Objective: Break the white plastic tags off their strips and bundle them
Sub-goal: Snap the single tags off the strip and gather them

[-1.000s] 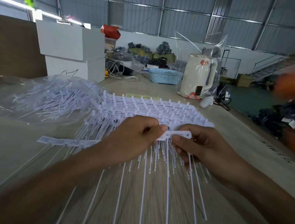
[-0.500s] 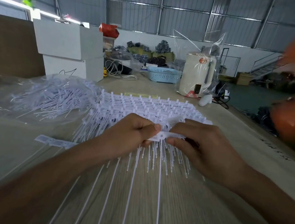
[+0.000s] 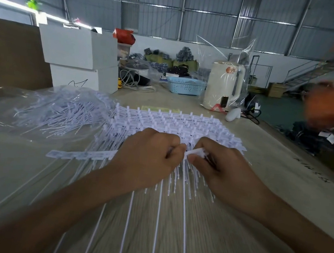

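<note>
Two hands work one white tag over the stacked strips

The left hand is curled round gathered tags; the right hand pinches a white tag between thumb and fingers; both hover above the strips at mid-table; loose tags lie toward its left edge.

We face a corrugated metal wall crossed by steel beams, white-painted low down. A strip light glows upper left. A metal staircase climbs at right above a dark green floor. Our pale wooden table stretches ahead.
</note>
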{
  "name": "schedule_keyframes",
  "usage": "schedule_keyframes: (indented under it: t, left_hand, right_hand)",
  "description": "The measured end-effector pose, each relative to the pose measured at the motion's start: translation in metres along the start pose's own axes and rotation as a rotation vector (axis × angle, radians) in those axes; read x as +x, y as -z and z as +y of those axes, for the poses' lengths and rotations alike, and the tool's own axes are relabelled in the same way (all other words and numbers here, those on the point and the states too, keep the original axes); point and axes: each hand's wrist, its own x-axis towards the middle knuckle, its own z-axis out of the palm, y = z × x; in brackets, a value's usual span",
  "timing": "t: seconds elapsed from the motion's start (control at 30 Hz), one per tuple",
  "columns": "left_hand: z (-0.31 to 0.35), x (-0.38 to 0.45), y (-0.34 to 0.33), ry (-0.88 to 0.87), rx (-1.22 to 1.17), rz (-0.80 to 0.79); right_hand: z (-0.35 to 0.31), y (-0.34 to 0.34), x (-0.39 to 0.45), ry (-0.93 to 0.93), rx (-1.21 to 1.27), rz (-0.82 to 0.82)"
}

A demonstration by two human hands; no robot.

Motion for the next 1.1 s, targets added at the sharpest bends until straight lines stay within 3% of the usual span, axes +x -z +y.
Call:
schedule_keyframes:
  t: [0.23,0.37,0.63,0.77,0.83,0.9,1.1]
  left_hand:
    - [0.001,0.004,-0.002,0.02,-0.027,0.066]
    - [0.001,0.003,-0.005,0.034,-0.007,0.044]
    - [-0.008,0.008,-0.001,0.12,-0.269,-0.009]
    - [-0.012,0.004,0.003,0.061,-0.389,-0.091]
    - [-0.014,0.003,0.003,0.077,-0.406,-0.069]
    - [-0.016,0.003,0.002,0.11,-0.446,-0.043]
    - [-0.012,-0.002,0.001,0.067,-0.552,-0.103]
  right_hand:
    - [-0.01,-0.008,-0.001,0.033,-0.159,0.148]
    - [-0.01,-0.009,-0.001,0.018,-0.173,0.121]
    - [-0.018,0.003,-0.006,0.218,-0.571,-0.013]
    - [0.004,0.027,-0.001,0.079,-0.652,0.074]
    - [0.018,0.039,0.001,-0.017,-0.538,0.161]
    - [0.023,0.036,0.003,-0.044,-0.274,0.22]
    - [0.008,0.011,-0.003,0.107,-0.176,0.045]
